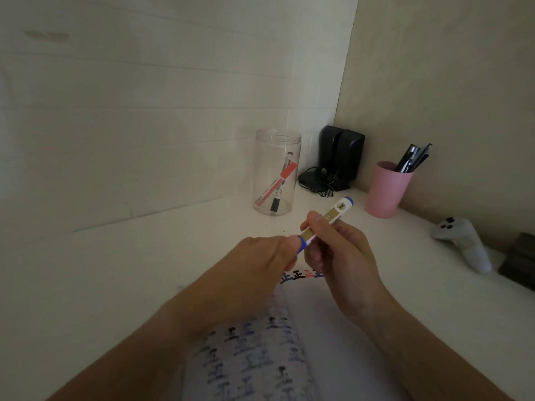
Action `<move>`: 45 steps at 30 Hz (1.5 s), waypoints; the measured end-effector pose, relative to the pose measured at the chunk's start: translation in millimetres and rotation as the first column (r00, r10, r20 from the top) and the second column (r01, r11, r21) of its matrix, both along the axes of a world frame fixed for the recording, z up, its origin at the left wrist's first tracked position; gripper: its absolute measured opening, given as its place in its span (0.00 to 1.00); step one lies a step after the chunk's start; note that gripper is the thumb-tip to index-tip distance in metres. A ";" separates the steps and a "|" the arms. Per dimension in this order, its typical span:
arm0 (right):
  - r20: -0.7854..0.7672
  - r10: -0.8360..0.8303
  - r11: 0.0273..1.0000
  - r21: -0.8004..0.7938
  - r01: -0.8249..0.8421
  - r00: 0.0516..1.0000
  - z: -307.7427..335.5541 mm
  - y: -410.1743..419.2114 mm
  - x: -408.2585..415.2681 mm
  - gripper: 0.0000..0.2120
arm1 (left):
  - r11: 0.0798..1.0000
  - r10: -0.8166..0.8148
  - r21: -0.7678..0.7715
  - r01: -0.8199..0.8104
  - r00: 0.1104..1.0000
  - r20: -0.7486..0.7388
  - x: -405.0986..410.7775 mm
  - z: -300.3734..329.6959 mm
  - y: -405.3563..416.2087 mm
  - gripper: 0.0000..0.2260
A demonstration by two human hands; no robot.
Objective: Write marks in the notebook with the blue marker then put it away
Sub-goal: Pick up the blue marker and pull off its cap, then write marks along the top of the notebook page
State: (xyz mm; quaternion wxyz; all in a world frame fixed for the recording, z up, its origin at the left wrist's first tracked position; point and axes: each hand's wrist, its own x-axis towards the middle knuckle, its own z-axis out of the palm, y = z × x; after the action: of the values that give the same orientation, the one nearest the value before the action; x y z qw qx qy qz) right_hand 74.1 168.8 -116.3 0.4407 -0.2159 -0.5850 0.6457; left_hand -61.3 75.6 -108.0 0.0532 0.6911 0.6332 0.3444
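The blue marker (333,217), white with a gold label and blue ends, is held tilted above the desk, its far end pointing up and right. My right hand (337,256) grips its barrel. My left hand (257,264) pinches the blue cap at its near end. Whether the cap is on tight or loose I cannot tell. The open notebook (260,357) lies under my forearms, its pages filled with blue, black and red marks, partly hidden by both arms.
A clear plastic jar (276,172) holding a red and a black marker stands behind my hands. A pink cup (386,189) with dark pens stands at right, black speakers (341,154) in the corner, a white controller (463,241) and a dark box (518,261) along the right wall.
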 end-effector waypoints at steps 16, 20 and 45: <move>-0.107 -0.314 0.949 -0.065 0.309 0.943 -3.7 41.4 24.7 0.13 | 0.990 0.130 0.003 -0.141 0.921 0.368 -26.6 -11.9 3.4 0.17; 0.012 -0.259 0.965 0.039 0.259 0.966 -8.9 35.0 16.5 0.07 | 0.986 0.094 -0.155 -0.057 0.965 0.245 -33.8 -17.0 -1.1 0.07; 0.443 -0.203 0.968 0.226 0.110 0.873 -22.3 -7.0 22.6 0.03 | 0.945 -0.150 -0.287 0.157 0.988 0.045 -56.5 -26.0 2.4 0.21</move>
State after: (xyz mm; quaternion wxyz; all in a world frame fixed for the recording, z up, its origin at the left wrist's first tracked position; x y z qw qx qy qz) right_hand 96.6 161.9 -138.6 0.3586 -0.3664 -0.7136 0.4774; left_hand -117.8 78.0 -134.0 0.1875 0.7192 0.6203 0.2505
